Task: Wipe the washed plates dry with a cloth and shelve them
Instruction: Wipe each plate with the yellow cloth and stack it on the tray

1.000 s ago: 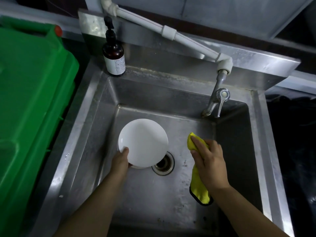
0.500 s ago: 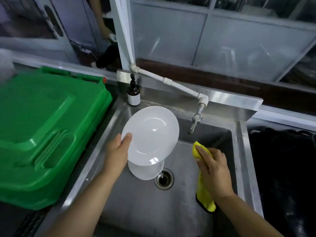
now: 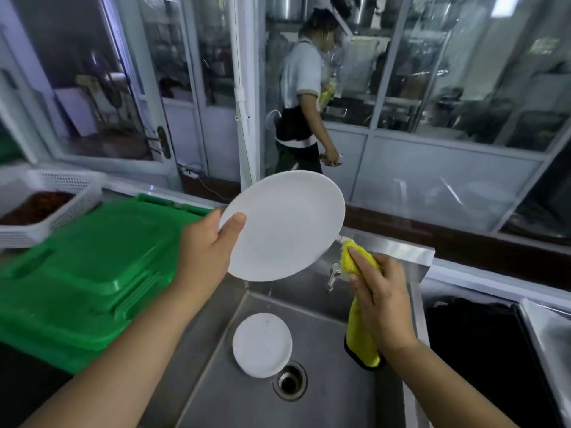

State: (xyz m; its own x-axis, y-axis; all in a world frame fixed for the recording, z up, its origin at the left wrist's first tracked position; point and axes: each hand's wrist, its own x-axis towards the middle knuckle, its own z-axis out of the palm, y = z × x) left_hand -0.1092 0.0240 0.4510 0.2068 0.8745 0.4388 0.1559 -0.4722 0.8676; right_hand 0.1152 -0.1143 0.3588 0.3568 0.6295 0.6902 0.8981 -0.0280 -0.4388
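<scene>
My left hand [image 3: 207,251] grips a white plate [image 3: 284,225] by its left rim, thumb on the face, and holds it up above the steel sink [image 3: 216,350]. My right hand [image 3: 378,299] holds a yellow cloth [image 3: 360,341] just right of the plate's lower edge; the cloth hangs down below my palm. Another white plate [image 3: 262,344] lies on the sink floor beside the drain [image 3: 289,380].
A green plastic bin lid [image 3: 89,267] fills the left side, with a white basket [image 3: 46,199] behind it. The tap [image 3: 333,273] sits at the sink's back wall. A dark basin [image 3: 475,350] lies to the right. A person [image 3: 304,97] stands behind the glass partition.
My left hand has lifted the plate out of the sink to chest height. My head has tilted up, so the room behind shows. My right hand with the cloth rose too.
</scene>
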